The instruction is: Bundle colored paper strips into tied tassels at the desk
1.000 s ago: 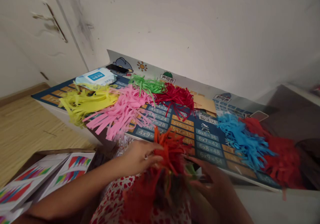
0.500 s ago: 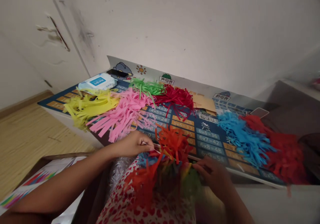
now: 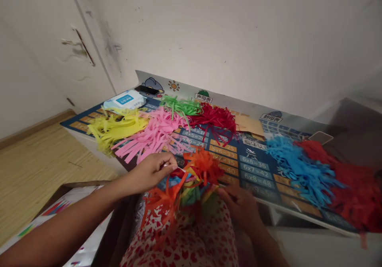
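A bundle of crepe paper strips (image 3: 205,165), orange with blue, yellow and green among them, rests over my lap at the table's front edge. My left hand (image 3: 156,169) is closed in a pinch on a thin white string (image 3: 181,169) that runs into the bundle's middle. On the other side, my right hand (image 3: 238,203) has its fingers closed at the bundle's right edge, where a pale bit of the string seems to show; shadow and blur partly hide the fingertips. Heart-patterned fabric (image 3: 179,239) lies under the bundle.
On the printed table mat (image 3: 253,171) lie fringed strips: yellow (image 3: 119,125), pink (image 3: 158,131), green (image 3: 182,106), crimson (image 3: 215,117), blue (image 3: 301,167) and red (image 3: 355,191). A wipes pack (image 3: 125,100), a phone (image 3: 147,90) and tan paper (image 3: 249,125) are farther back. An open box (image 3: 68,187) stands at lower left.
My left hand has shifted slightly up and left, and my right hand slightly left, both keeping their pinch. The bundle has moved a little left. The camera view has turned slightly left.
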A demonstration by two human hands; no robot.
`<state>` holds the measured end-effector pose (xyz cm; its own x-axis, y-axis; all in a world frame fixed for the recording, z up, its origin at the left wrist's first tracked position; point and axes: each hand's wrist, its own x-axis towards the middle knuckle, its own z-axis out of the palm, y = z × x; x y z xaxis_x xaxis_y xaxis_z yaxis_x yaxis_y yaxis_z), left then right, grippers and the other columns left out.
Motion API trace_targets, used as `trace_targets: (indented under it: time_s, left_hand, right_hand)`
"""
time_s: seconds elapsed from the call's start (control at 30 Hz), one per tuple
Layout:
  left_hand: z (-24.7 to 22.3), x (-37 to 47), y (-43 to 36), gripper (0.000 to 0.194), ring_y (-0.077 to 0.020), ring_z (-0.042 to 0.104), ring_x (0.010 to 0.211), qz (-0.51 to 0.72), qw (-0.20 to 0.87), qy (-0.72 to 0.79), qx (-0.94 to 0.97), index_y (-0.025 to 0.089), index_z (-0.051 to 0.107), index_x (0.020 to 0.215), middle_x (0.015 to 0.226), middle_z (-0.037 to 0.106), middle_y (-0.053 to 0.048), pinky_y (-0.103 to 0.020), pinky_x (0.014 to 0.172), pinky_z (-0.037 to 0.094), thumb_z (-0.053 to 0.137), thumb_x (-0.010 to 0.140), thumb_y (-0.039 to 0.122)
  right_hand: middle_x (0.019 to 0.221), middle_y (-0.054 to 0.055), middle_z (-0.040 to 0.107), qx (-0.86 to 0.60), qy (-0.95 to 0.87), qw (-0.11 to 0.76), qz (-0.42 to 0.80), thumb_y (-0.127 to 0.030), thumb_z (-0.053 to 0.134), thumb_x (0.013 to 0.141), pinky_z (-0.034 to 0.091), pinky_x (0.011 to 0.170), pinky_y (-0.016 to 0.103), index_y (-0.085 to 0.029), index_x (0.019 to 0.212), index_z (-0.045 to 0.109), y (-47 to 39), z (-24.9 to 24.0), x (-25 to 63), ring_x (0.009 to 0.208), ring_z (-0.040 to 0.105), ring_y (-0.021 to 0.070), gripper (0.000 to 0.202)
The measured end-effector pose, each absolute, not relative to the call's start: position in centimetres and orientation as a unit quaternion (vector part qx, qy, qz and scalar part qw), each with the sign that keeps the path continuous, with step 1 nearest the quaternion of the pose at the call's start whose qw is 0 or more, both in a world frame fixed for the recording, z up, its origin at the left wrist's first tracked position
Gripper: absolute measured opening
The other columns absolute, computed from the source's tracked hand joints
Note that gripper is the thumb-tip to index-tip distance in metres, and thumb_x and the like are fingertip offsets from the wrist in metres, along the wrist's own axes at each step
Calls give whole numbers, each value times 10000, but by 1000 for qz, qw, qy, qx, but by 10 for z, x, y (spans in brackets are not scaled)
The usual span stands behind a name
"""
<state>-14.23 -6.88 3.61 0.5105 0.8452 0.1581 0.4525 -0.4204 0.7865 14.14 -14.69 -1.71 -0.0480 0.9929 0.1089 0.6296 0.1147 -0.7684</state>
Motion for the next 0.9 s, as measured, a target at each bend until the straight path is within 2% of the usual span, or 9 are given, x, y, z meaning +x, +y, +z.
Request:
trace_targets:
  time_s: [0.1,0.23,0.33,0.53,0.6,0.67,0.73,0.8,0.9]
  left_hand:
    - [15,-133,-75,284,-145,509,623,317,345,465,751,178,539,716,659,548,10,-245,603,397,446,888,385]
    - [-20,-128,-113,314,-157,589,704,338,335,490,730,175,597,785,738,637,-18,-255,671,438,398,953,350]
    - [-46,-131,-151,294,-148,628,684,332,277,506,747,182,644,826,743,683,-21,-240,662,445,414,965,300]
    - [-85,-133,-185,351,-138,622,543,306,140,504,795,180,691,816,638,687,-32,-218,533,418,389,975,260]
    - [-87,-130,-187,379,-137,582,478,285,95,486,821,180,703,865,583,661,-30,-225,480,389,354,984,269]
    - [-80,-127,-185,341,-138,571,481,296,72,440,845,187,696,949,584,657,-24,-236,497,404,370,979,282]
    - [-68,-125,-179,267,-147,611,592,342,65,373,860,200,666,1050,688,694,-32,-266,620,458,424,963,273]
    - [-54,-123,-168,254,-187,641,802,357,61,339,868,209,630,1135,889,723,-69,-343,780,463,472,941,254]
    - [-35,-122,-142,331,-264,592,1024,273,72,346,895,206,586,1230,1109,690,-115,-454,894,411,502,910,206]
  right_hand:
    - [418,-26,442,-583,-551,366,472,-639,467,849,291,435,227,-182,537,619,-141,-30,106,403,395,107,573]
    - [508,0,533,-497,-454,388,630,-683,520,806,342,467,226,-154,654,690,-139,-58,57,448,420,102,576]
    - [479,-19,500,-460,-406,365,700,-692,598,749,377,493,242,-160,636,671,-141,-78,30,451,417,108,549]
    - [649,9,628,-415,-418,328,739,-560,745,668,440,686,278,-153,722,708,-141,-89,14,659,562,159,412]
    - [664,10,630,-435,-450,340,702,-544,723,696,420,665,258,-150,675,693,-140,-86,21,664,548,151,396]
    - [587,-10,574,-466,-453,361,669,-555,667,751,370,578,230,-154,625,647,-140,-80,34,573,479,116,421]
    - [495,-48,462,-476,-418,373,678,-566,627,789,284,489,213,-163,606,587,-142,-74,51,476,360,83,444]
    - [448,-83,354,-452,-379,371,717,-561,642,779,200,442,212,-172,621,552,-145,-66,67,429,248,67,430]
    - [438,-103,289,-410,-373,344,758,-547,667,761,137,414,216,-171,667,567,-152,-52,88,410,175,58,400]
